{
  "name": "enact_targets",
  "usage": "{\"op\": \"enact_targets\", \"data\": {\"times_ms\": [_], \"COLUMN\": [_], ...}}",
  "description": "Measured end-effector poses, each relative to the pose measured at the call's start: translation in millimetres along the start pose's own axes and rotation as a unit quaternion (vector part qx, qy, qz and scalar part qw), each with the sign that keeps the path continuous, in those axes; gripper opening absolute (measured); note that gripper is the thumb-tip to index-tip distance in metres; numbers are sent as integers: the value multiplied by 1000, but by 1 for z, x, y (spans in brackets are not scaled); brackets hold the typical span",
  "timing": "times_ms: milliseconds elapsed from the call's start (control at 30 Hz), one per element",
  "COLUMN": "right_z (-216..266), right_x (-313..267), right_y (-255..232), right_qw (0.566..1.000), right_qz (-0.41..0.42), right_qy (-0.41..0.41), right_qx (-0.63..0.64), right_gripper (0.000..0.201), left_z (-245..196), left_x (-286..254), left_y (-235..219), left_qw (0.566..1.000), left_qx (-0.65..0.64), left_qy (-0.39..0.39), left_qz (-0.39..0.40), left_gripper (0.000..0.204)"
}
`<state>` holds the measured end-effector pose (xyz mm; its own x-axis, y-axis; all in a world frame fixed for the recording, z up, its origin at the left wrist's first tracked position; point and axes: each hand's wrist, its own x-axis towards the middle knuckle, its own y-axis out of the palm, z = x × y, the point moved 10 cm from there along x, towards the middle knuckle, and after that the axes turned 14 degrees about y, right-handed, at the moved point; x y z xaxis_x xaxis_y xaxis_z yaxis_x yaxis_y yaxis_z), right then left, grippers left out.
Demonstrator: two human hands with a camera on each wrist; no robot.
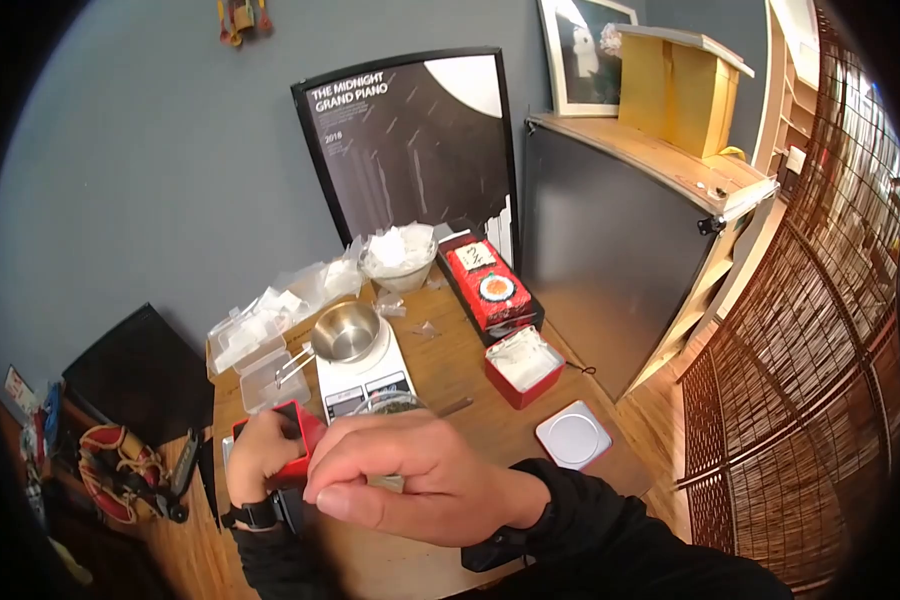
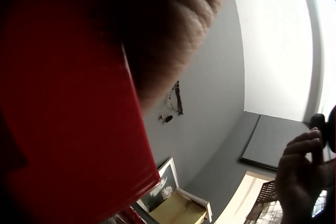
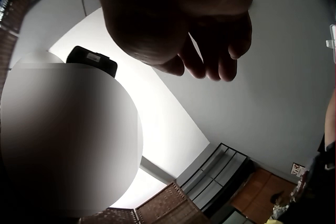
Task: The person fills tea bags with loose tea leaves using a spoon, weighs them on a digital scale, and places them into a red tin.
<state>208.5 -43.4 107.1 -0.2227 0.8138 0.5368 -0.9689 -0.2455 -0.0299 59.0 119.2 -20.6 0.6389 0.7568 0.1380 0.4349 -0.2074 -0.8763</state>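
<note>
My left hand (image 1: pixel 262 455) grips a red tin (image 1: pixel 313 435) by its side, low at the left of the table. In the left wrist view the tin's smooth red wall (image 2: pixel 79 129) fills the left half, with part of the hand (image 2: pixel 178 35) above it. My right hand (image 1: pixel 410 480) is raised in front of the chest, beside the tin. Its fingers (image 3: pixel 212 61) hang loosely bent, with nothing visible between them. Partly behind it shows a glass bowl (image 1: pixel 388 402) with dark bits inside. Beyond stands a white kitchen scale (image 1: pixel 395 365) bearing a steel pot (image 1: pixel 346 335).
A red tin with white lining (image 1: pixel 523 365) stands at right, with a square lid (image 1: pixel 574 436) nearer me. Behind are a red patterned box (image 1: pixel 490 285), a bowl of white packets (image 1: pixel 400 262) and clear plastic containers (image 1: pixel 260 345). A framed poster (image 1: pixel 410 150) leans on the wall.
</note>
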Motion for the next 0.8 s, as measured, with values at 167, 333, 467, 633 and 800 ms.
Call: {"op": "enact_targets", "data": {"times_ms": [167,333,467,633,800], "right_z": [-2,-13,-12,-18,-87], "right_x": [2,5,2,9,22], "right_y": [-11,-23,-19,-29,-84], "right_qw": [999,989,973,996,945], "right_qz": [-39,-74,-55,-78,-264], "right_qy": [18,72,96,30,168], "right_qx": [6,104,201,-17,-93], "right_gripper": [9,13,13,13,16], "left_z": [49,47,23,45,53], "left_x": [9,9,7,7,9], "left_y": [21,23,20,26,23], "left_qw": [992,995,992,995,997], "left_qx": [-115,-41,-62,-20,12], "left_qy": [-38,-40,-15,-58,-52], "left_qz": [38,83,107,75,58], "left_gripper": [32,33,29,30,32]}}
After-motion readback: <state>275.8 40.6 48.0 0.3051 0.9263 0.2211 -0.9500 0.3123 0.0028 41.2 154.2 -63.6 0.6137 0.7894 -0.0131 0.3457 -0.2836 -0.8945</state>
